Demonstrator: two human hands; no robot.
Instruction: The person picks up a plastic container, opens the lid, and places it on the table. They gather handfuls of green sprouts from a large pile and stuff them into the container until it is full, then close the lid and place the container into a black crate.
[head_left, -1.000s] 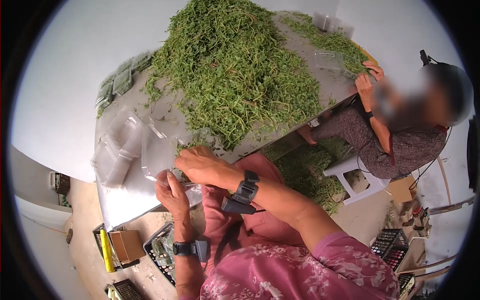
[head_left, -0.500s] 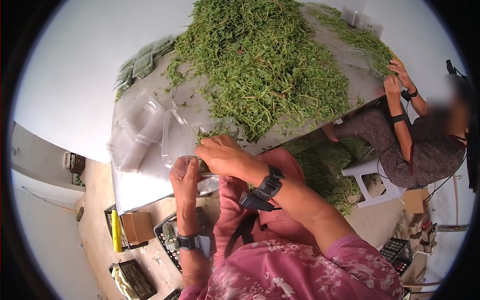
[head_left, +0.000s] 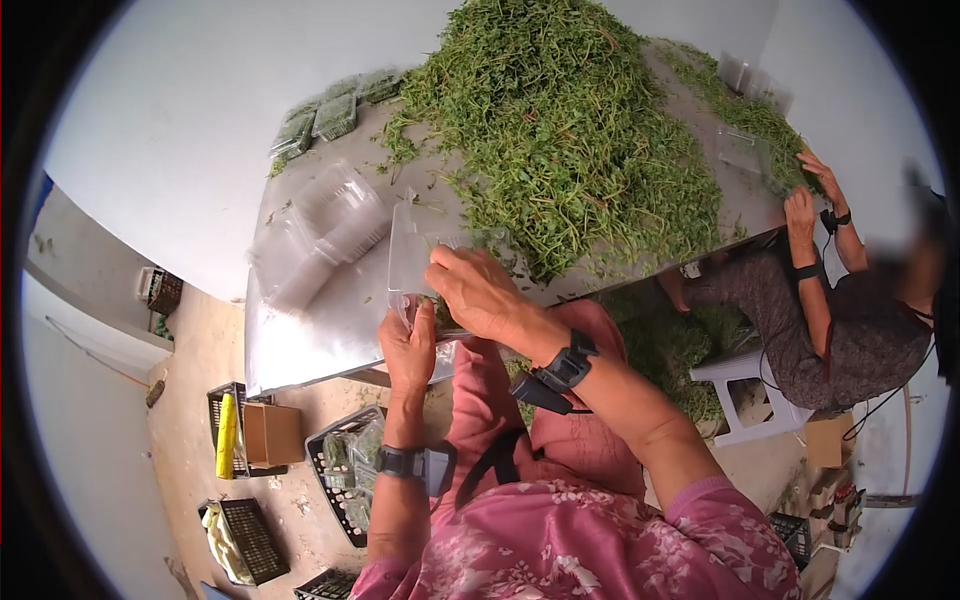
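An opened clear plastic clamshell box (head_left: 404,248) is at the table's near edge. My left hand (head_left: 408,345) grips its near side, thumb up. Over the box, my right hand (head_left: 478,292) has its fingers curled together; what they hold, if anything, is hidden. A few green sprigs show between the two hands, low in the box. Just beyond my right hand, a large heap of leafy green stems (head_left: 570,150) covers much of the metal table (head_left: 320,350). Stacked empty clear boxes (head_left: 325,225) lie to the left of my hands.
Filled, closed boxes (head_left: 335,117) stand at the table's far left. At right, a co-worker (head_left: 850,330) sits with both hands at the table edge. Crates (head_left: 250,540), one holding packed boxes (head_left: 350,465), and a cardboard box (head_left: 272,435) are on the floor.
The view has shifted, so the table and both hands appear further right. My right hand remains over the box, fingers curled, and my left hand keeps its grip.
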